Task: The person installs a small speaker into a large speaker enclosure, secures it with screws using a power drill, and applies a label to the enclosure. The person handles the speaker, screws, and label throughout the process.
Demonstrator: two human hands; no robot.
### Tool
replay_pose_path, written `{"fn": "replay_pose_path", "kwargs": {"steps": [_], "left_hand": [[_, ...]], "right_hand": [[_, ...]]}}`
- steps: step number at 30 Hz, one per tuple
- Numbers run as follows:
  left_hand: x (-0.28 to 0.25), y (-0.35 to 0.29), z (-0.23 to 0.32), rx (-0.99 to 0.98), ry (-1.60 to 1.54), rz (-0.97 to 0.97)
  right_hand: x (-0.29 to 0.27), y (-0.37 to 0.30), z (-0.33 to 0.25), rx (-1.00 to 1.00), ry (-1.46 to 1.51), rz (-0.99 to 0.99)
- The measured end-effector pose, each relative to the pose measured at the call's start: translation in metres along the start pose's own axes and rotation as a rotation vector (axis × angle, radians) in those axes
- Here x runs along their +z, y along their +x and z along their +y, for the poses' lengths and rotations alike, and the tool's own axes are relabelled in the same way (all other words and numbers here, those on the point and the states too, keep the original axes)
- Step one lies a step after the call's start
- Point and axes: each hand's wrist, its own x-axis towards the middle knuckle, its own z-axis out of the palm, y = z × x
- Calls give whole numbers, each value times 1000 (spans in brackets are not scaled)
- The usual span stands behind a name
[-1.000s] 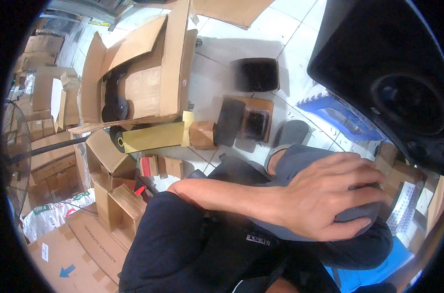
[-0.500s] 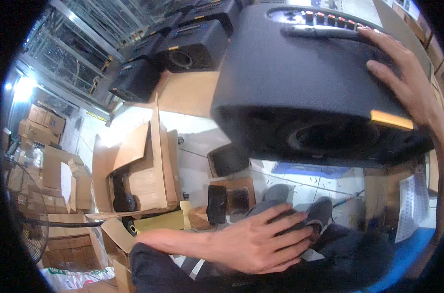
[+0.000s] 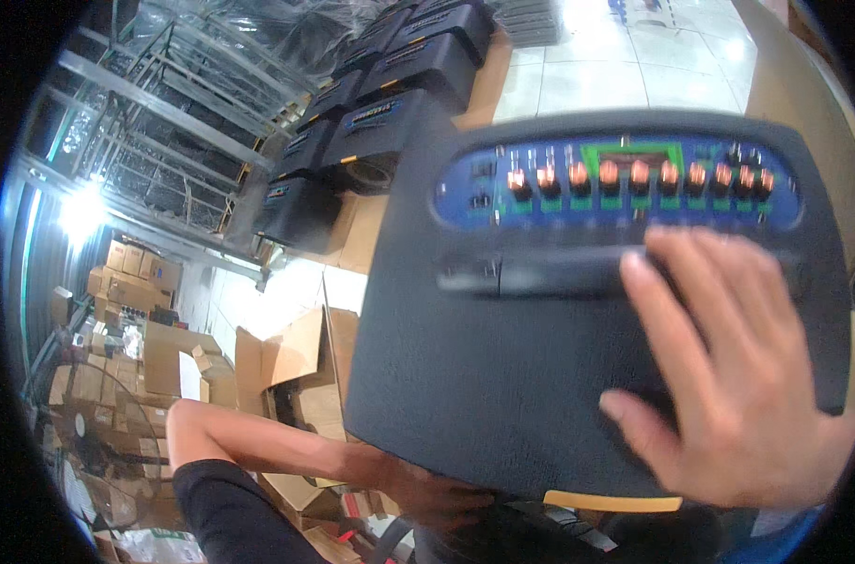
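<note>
A large black speaker cabinet (image 3: 484,376) fills the middle and right, its top face toward me. Set into that face is a blue control panel (image 3: 463,200) with a row of copper-coloured knobs, and below it a black carry handle (image 3: 549,273). My right hand (image 3: 728,367) lies over the top with its fingers stretched out and thumb apart, fingertips at the handle. In shadow at the cabinet's near lower edge is my left hand (image 3: 437,493); its fingers are mostly hidden. An orange strip (image 3: 615,502) marks the near edge.
More black speakers (image 3: 380,132) stand in rows at the back, on cardboard. An opened cardboard box (image 3: 296,348) is left of the cabinet. Farther left are a fan (image 3: 79,425), stacked cartons (image 3: 141,273) and a metal frame (image 3: 164,103).
The cabinet now shows its top and knobs rather than its front, and appears nearer. My left hand has moved from above my lap to its lower edge. My right hand remains by the handle.
</note>
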Motion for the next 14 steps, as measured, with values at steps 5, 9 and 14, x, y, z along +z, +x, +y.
{"fn": "replay_pose_path", "kwargs": {"steps": [5,9,14], "left_hand": [[14,-12,22,-461,-982,269],[-24,4,24,-786,-887,40],[-82,45,44,-972,-368,12]], "right_hand": [[-3,5,2,39,146,37],[-3,4,4,59,135,-17],[-1,4,1,98,111,33]]}}
